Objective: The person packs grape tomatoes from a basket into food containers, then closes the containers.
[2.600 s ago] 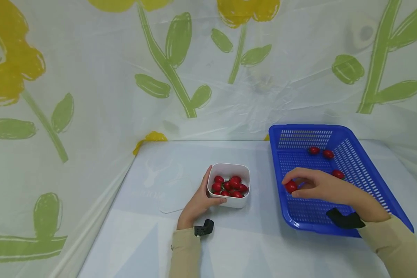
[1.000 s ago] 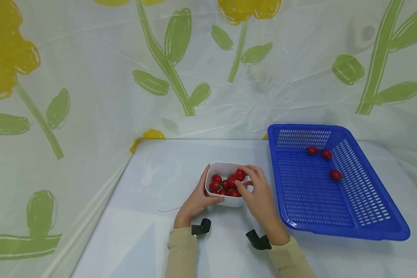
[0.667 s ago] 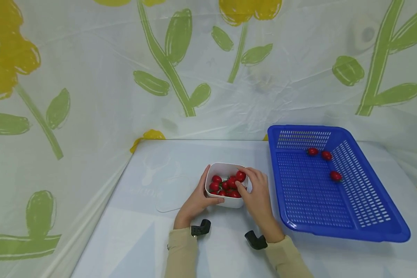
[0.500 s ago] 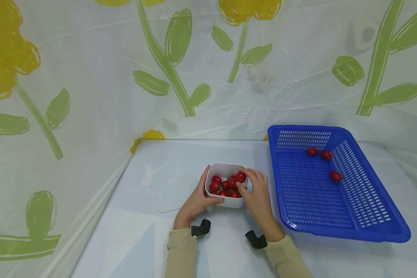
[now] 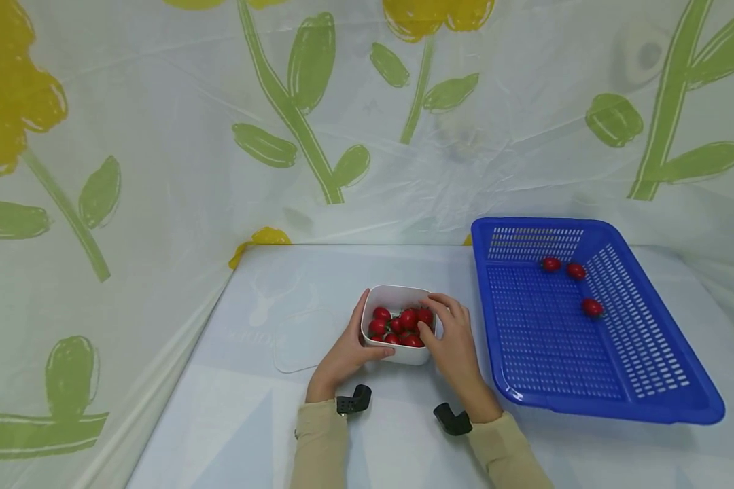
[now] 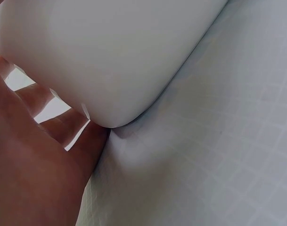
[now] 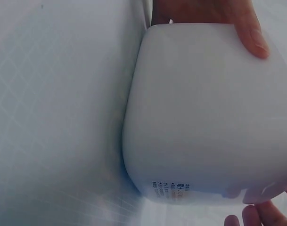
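In the head view a white square tub [image 5: 397, 354] stands on the table with several cherry tomatoes [image 5: 395, 326] inside. My left hand [image 5: 345, 353] grips the tub's left side, thumb along the front and fingers down the far side; the left wrist view shows those fingers [image 6: 63, 127] against its wall. Over the tub's right rim reaches my right hand [image 5: 452, 339], thumb and forefinger parted around a cherry tomato [image 5: 425, 316] low in the right of the tub. The right wrist view shows the tub's side [image 7: 204, 108], with some right fingertips [image 7: 251, 216] below it.
To the right sits a large blue perforated basket [image 5: 593, 407] with three cherry tomatoes [image 5: 592, 308] in it. A floral sheet [image 5: 177, 122] hangs behind the table [image 5: 269, 272]. The outline of a flat clear lid [image 5: 300, 343] lies left of the tub.
My right hand has come from the basket to the tub carrying a cherry tomato, which now lies lower among the others, its fingers loosened. My left hand stays on the tub.
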`<state>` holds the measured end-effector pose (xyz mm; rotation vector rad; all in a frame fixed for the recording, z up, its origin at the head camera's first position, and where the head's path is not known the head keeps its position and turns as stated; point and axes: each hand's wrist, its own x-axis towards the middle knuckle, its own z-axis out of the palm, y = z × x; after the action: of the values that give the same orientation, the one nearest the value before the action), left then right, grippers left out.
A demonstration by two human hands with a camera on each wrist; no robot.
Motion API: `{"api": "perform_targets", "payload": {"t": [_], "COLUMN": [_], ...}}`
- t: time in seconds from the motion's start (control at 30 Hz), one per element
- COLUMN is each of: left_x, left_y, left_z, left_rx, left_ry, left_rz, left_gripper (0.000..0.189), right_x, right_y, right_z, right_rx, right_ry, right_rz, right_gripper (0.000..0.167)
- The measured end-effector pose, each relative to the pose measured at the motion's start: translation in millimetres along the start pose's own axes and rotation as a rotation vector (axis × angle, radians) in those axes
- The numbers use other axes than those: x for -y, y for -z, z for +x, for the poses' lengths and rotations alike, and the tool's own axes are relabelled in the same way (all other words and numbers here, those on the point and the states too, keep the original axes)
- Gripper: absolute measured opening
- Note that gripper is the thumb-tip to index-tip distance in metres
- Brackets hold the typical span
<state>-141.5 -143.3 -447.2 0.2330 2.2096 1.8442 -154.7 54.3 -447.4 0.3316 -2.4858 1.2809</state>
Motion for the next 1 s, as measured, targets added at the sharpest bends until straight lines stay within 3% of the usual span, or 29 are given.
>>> {"api": "perform_targets", "payload": {"t": [0.2, 0.47, 0.83, 1.0], "left_x": [4.2, 28.0, 2.8, 4.7], "left_y": [0.4, 1.2, 2.7, 0.4], "left_z": [2.3, 11.0, 0.6, 1.1], "left_rx": [-0.003, -0.034, 0.019, 0.018], "left_ry": [-0.009, 0.009, -0.005, -0.019], "left_rz": [-0.012, -0.006, -0.024, -0.048], "left_gripper": [0.102, 0.103, 0.101, 0.101], "right_x": [3.3, 23.8, 40.7, 42.2], "right_y": [0.9, 9.2, 30.1, 42.7], "right_z": [-0.4, -3.3, -3.6, -1.8], "right_rx": [0.008, 0.016, 0.179, 0.325], "right_ry": [0.009, 0.136, 0.206, 0.126], "right_rz": [-0.023, -0.070, -0.004, 0.095], "right_gripper": [0.035, 0.030, 0.027, 0.037]}}
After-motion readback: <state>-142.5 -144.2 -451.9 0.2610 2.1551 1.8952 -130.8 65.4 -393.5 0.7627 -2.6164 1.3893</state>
